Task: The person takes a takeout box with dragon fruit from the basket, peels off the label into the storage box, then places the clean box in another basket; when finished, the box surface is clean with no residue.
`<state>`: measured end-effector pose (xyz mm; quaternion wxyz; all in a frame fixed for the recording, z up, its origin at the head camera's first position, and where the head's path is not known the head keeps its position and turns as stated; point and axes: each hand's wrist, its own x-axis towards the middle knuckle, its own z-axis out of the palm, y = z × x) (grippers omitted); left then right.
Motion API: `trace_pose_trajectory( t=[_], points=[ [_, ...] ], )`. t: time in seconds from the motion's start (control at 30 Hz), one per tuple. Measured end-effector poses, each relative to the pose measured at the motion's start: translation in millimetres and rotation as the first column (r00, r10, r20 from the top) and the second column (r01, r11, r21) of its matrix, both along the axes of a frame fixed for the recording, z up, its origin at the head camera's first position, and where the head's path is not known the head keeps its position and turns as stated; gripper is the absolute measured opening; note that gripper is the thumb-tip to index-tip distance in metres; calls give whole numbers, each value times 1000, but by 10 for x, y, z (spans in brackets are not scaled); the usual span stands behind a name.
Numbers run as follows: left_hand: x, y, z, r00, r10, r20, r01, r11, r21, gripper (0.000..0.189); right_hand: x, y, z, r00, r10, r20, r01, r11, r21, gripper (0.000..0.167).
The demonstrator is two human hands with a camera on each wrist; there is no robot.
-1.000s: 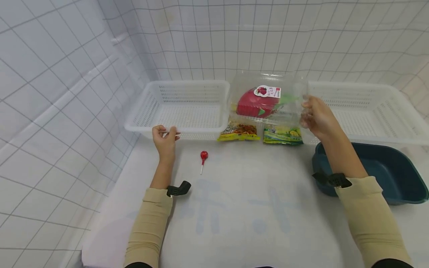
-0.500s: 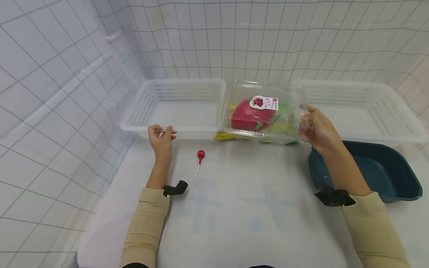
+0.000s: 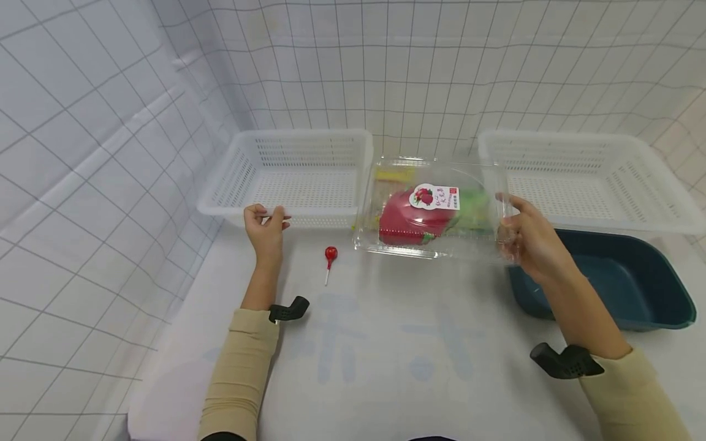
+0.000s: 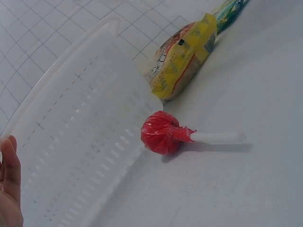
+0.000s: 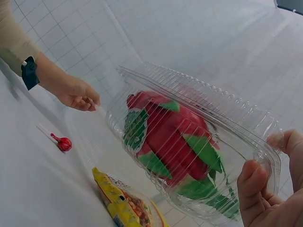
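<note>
My right hand (image 3: 532, 239) grips the right end of a clear plastic clamshell box (image 3: 485, 245), held up off the table. Inside the box is a red dragon fruit (image 5: 170, 137) with green scales; a white label (image 3: 441, 197) is on the lid. My left hand (image 3: 266, 236) pinches the front rim of the left white basket (image 3: 325, 214). Just in front of that basket, a red-wrapped lollipop (image 4: 163, 133) lies on the table with its stick toward me. A yellow snack packet (image 4: 187, 59) and a green packet (image 4: 229, 14) sit behind the box, mostly hidden by it in the head view.
Another white basket (image 3: 584, 220) stands at the back right. In front of it is a dark teal basin (image 3: 651, 315). Grid-patterned cloth (image 3: 430, 73) hangs behind and along the left. White table surface (image 3: 419, 331) extends toward me.
My right hand has brought the clamshell box toward me and lower in view, from behind the packets to in front of them. My left hand keeps its place on the basket rim.
</note>
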<state>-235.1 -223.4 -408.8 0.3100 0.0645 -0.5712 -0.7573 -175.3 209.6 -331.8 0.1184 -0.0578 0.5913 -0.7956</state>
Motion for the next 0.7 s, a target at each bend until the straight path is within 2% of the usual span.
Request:
trace_pose_trajectory(
  t=[0.2,0.37,0.53,0.57,0.7],
  points=[
    [-6,-2,-4,1000,3,-5,-3,1000,2,31,144,23,-109,999,27,-29,-28,999,-28,46],
    [-7,0,1,1000,5,-5,-5,1000,8,31,227,50,-188,999,5,-34,-6,1000,-8,45],
    [-4,-7,5,1000,-13,-6,13,1000,17,32,309,59,-282,996,39,-80,-44,997,-57,44],
    [18,5,34,1000,-17,-6,17,1000,18,31,326,57,-301,995,50,-88,-56,996,-74,44],
    [18,10,32,1000,-13,-11,13,1000,12,31,397,51,-372,994,61,-95,-70,993,-94,45]
  ],
)
